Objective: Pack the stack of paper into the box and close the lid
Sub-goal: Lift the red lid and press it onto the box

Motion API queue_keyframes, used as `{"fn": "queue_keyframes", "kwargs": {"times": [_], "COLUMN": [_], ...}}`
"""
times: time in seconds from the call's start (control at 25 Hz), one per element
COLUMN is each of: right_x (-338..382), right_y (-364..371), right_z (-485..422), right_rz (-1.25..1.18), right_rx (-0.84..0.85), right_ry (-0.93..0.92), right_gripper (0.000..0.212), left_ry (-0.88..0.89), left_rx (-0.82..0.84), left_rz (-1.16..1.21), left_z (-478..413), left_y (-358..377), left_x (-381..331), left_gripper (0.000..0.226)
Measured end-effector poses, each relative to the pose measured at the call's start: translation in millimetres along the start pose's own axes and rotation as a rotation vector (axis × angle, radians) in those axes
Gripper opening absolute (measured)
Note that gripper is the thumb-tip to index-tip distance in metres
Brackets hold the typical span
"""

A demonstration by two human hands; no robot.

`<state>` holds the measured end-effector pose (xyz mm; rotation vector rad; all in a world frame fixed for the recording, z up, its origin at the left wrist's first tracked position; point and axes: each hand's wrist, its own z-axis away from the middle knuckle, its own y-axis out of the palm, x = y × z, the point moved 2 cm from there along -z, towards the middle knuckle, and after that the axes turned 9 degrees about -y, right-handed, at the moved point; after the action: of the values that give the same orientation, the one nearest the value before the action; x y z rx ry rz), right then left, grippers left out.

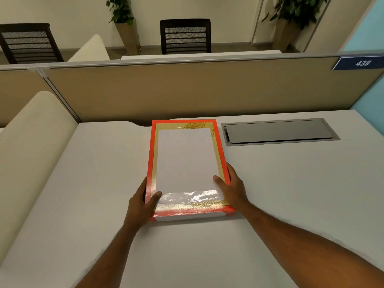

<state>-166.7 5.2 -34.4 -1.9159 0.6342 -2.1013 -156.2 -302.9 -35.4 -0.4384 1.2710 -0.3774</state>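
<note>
Box (154, 163) is gripped at near corners by left hand (141, 204) and right hand (233, 188); long axis is pointed toward surface (291, 183) far edge.

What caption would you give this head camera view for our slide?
Both hands, left and right, grip the orange-rimmed gold box holding a white paper stack on the white desk.

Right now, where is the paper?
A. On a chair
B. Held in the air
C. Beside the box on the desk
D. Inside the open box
D: the white paper lies flat inside the orange box, with the left hand and right hand gripping the box's sides.
</note>
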Motion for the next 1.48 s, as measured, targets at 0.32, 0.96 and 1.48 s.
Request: {"fn": "queue_keyframes", "kwargs": {"times": [0.32,0.96,1.48], "right_x": [16.5,42.5,24.7], "right_y": [-7.8,29.2,11.4], "right_z": [-24.4,-180.8,-52.6], "right_rz": [0.134,0.764,0.566], "right_rx": [-0.081,0.3,0.177], "right_ry": [-0.176,-0.315,-0.264], "right_gripper": [0.069,0.076,0.072], "left_ry": [0.004,0.264,0.319], "left_rx": [-0.012,0.131,0.042], "left_rz": [-0.032,-0.804,-0.661], "left_z": [-20.8,-188.6,-57.3], "left_y": [-18.8,31.5,22.6], "left_x": [-12.8,-87.0,-50.6], "left_gripper": [0.09,0.07,0.074]}}
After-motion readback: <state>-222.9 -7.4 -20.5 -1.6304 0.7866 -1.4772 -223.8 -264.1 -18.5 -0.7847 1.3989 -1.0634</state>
